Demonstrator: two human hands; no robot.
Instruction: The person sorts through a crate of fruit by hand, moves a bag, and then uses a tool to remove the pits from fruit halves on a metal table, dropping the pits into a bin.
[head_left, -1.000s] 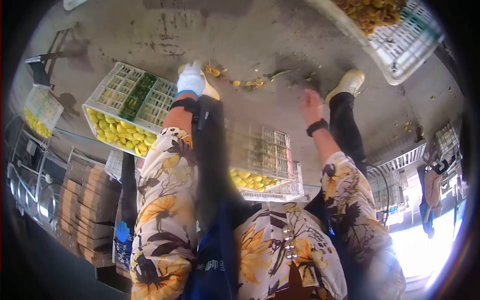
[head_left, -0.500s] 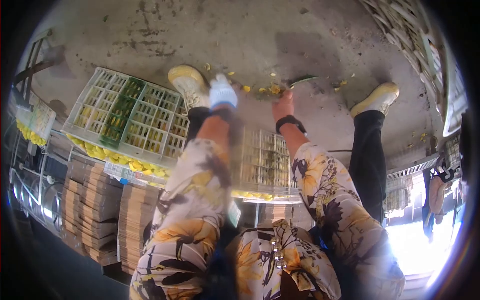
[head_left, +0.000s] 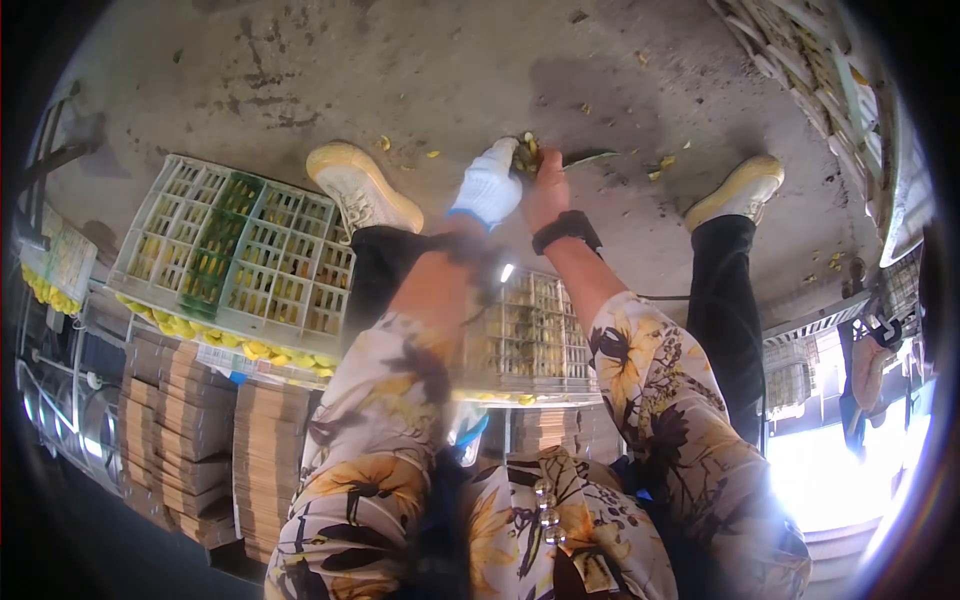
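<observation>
My left hand wears a white glove with a blue cuff. My right hand is bare, with a black band on the wrist. Both hands meet at the concrete floor between my two yellow shoes. Together they are cupped around a small clump of yellow fruit scraps. More yellow bits lie scattered on the floor to the right, beside a thin dark leaf-like strip.
A white and green plastic crate with yellow fruit sits left of my legs, another crate behind my arms. Stacked flat cardboard is lower left. A large white crate fills the upper right. Part of another person shows far right.
My hands have come together at the floor. The gloved left hand moved right to join the bare right hand, and both now cup the scraps.
</observation>
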